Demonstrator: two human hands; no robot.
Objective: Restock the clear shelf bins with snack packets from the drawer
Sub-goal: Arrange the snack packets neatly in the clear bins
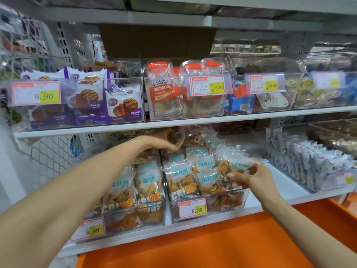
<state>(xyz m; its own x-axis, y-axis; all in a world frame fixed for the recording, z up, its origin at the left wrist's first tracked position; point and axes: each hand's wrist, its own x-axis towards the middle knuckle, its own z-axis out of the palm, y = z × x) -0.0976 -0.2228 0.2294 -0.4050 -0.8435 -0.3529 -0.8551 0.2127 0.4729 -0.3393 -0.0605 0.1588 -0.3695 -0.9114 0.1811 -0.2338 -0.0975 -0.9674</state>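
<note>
Two clear bins on the lower shelf hold clear packets of golden crisps with blue lettering. The left bin [123, 223] and the right bin [228, 206] both carry 8.80 price tags. My left hand [164, 145] reaches deep under the upper shelf, its fingers closed on a crisp packet [176, 139] at the back of the bins. My right hand [251, 176] grips another crisp packet [234, 165] above the right bin's front right corner. The orange drawer [212, 242] lies open below the shelf; its visible part shows no packets.
The upper shelf edge [173, 122] sits just above my left hand. Above it stand bins of purple biscuit packs [108, 101] and orange-topped pouches [173, 93]. A bin of white sachets [309, 167] stands at lower right, with bare shelf [280, 182] beside it.
</note>
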